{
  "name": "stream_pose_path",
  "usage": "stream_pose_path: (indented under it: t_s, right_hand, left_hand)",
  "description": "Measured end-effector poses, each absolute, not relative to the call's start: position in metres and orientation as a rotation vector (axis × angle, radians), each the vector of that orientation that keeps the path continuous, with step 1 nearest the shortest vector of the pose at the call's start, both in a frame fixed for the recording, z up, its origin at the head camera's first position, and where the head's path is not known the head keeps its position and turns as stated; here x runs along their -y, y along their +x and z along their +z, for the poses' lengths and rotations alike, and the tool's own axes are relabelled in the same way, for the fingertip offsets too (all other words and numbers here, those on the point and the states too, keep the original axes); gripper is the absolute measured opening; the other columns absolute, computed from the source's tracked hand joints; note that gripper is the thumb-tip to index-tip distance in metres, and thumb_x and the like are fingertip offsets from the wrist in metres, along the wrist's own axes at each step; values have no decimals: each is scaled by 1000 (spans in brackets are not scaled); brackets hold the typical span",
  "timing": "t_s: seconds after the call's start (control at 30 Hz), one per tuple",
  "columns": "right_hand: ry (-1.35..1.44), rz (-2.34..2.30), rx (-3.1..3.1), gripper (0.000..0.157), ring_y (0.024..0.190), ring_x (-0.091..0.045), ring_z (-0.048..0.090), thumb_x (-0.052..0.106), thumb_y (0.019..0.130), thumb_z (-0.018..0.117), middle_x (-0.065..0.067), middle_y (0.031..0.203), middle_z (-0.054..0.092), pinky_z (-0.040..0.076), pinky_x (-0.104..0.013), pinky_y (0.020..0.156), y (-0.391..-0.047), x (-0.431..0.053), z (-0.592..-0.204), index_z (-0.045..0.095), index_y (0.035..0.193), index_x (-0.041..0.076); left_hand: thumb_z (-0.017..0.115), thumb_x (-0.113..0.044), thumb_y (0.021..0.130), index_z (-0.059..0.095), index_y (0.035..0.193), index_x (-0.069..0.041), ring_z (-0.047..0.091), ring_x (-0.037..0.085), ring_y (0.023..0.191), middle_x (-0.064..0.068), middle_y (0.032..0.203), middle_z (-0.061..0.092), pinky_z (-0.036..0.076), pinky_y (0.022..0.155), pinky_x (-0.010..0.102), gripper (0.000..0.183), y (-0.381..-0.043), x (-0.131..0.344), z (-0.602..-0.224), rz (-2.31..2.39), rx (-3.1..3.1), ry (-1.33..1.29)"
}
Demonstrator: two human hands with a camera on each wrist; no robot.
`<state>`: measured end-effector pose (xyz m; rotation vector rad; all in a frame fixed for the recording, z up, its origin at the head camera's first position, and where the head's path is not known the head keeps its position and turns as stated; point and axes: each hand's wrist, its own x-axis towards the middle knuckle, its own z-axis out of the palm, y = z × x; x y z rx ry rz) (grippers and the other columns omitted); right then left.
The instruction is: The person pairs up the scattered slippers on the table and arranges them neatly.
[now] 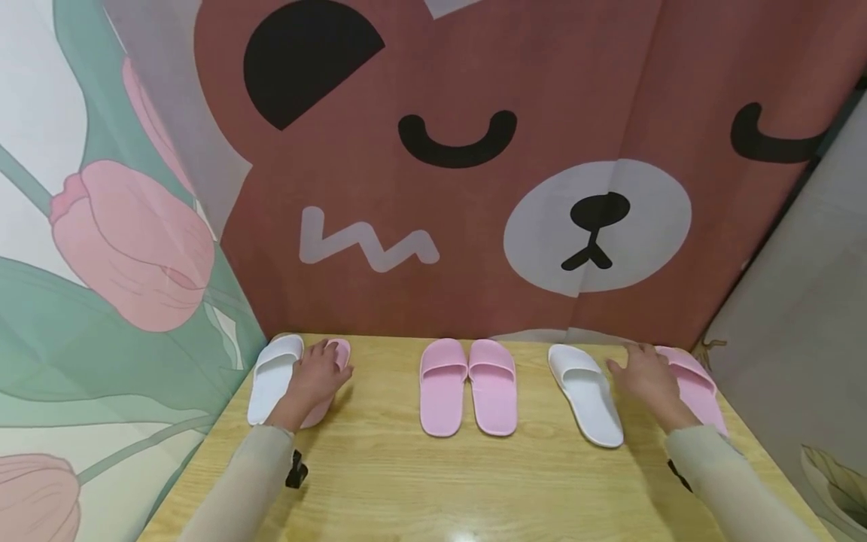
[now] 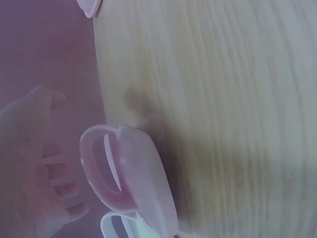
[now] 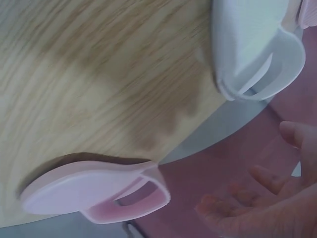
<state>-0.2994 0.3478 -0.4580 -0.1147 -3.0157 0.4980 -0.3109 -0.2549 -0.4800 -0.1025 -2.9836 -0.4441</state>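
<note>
My left hand (image 1: 315, 376) hovers over a pink slipper (image 1: 317, 414) at the left of the wooden table, covering part of it in the head view. A white slipper (image 1: 266, 391) lies beside that one. In the left wrist view the left hand (image 2: 25, 168) has loose, spread fingers, apart from the pink slipper (image 2: 148, 178). Between a white slipper (image 1: 597, 410) and a pink slipper (image 1: 703, 399) on the right, my right hand (image 1: 649, 380) reaches forward. Seen from the right wrist, the right hand (image 3: 267, 198) is empty, its fingers relaxed.
Two pink slippers (image 1: 442, 403) lie side by side mid-table, toes toward the back. The wooden table (image 1: 406, 489) ends at a brown bear-print curtain (image 1: 467, 293). A tulip-print curtain (image 1: 135, 248) stands at the left, a pale one (image 1: 813, 301) at the right.
</note>
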Motion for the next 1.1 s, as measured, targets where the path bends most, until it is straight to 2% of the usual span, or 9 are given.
stream_pose_path:
  t_s: [0.23, 0.5, 0.63, 0.77, 0.93, 1.1]
  right_hand:
    - [-153, 520, 3000, 70, 121, -67, 35, 41, 101, 53, -45, 141, 31, 36, -75, 95, -299, -365, -461, 39, 144, -13]
    - [-204, 523, 3005, 76, 121, -70, 33, 52, 102, 46, -45, 142, 30, 36, -79, 86, -298, -389, -466, 38, 143, -11]
    - [-227, 494, 3017, 83, 123, -66, 34, 59, 102, 39, -44, 142, 32, 35, -76, 93, -298, -400, -469, 39, 143, -13]
    - [-251, 555, 3007, 80, 124, -64, 34, 55, 102, 41, -45, 139, 34, 31, -73, 100, -299, -409, -472, 39, 142, -15]
    - [-222, 573, 2971, 78, 119, -64, 36, 49, 103, 44, -48, 131, 36, 33, -72, 98, -294, -415, -475, 39, 139, -20]
    - [-218, 572, 2977, 81, 117, -65, 35, 53, 103, 42, -49, 129, 34, 34, -73, 95, -294, -420, -476, 40, 137, -21]
  left_hand:
    - [60, -41, 94, 43, 146, 5, 28, 52, 142, 32, 154, 35, 29, 105, 73, 71, -312, 262, -482, -478, 2976, -73]
    - [60, -37, 93, 41, 146, 6, 28, 53, 140, 33, 153, 34, 29, 105, 73, 70, -311, 267, -480, -493, 2982, -61]
    - [61, -37, 94, 42, 146, 5, 28, 53, 140, 33, 153, 34, 29, 105, 73, 70, -311, 267, -480, -498, 2981, -58]
    - [62, -36, 93, 42, 146, 5, 29, 53, 140, 32, 153, 35, 30, 104, 73, 69, -312, 268, -481, -506, 2974, -61]
    - [63, -37, 93, 43, 146, 4, 29, 54, 139, 33, 152, 35, 30, 104, 73, 70, -313, 270, -484, -516, 2976, -70]
    - [64, -39, 92, 42, 147, 4, 28, 53, 140, 33, 152, 34, 30, 105, 72, 73, -315, 270, -486, -537, 2971, -65]
